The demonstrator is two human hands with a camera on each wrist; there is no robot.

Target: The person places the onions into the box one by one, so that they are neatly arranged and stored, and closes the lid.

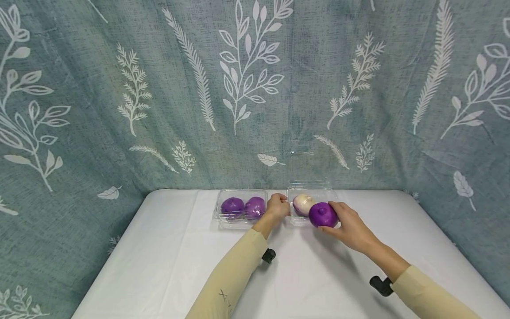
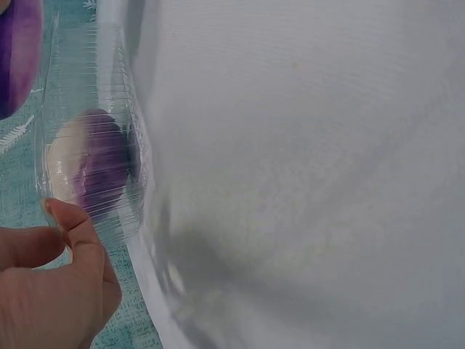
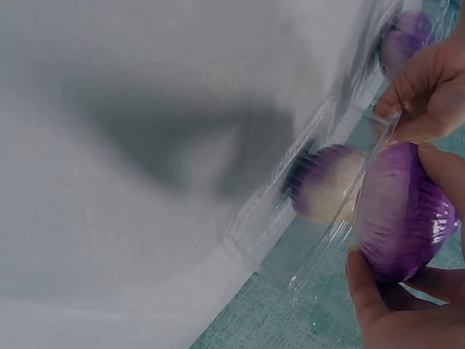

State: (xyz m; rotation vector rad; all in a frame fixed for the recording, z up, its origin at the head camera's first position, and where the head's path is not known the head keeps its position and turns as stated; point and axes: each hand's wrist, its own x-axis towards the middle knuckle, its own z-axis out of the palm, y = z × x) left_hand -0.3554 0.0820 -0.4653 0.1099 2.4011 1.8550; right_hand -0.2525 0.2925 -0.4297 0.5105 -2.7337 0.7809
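Note:
My right hand (image 1: 352, 227) grips a shiny purple onion (image 1: 323, 215), its stem nub showing, over the right part of an open clear plastic container (image 1: 312, 193). Inside that container, on the left, lies a white-and-purple onion (image 1: 303, 204). Thumb and fingers of my left hand (image 1: 277, 207) pinch the container's left edge; the left wrist view shows this hand (image 2: 62, 280) close to the white-and-purple onion (image 2: 91, 163). In the right wrist view, the held onion (image 3: 399, 211) is above the container rim, with fingers round it.
Left of my left hand stands another clear plastic container (image 1: 224, 193) holding two purple onions (image 1: 233, 207). Both containers sit near the far edge of a white-covered table (image 1: 191, 266). A leaf-patterned green-blue curtain (image 1: 255, 146) hangs right behind them.

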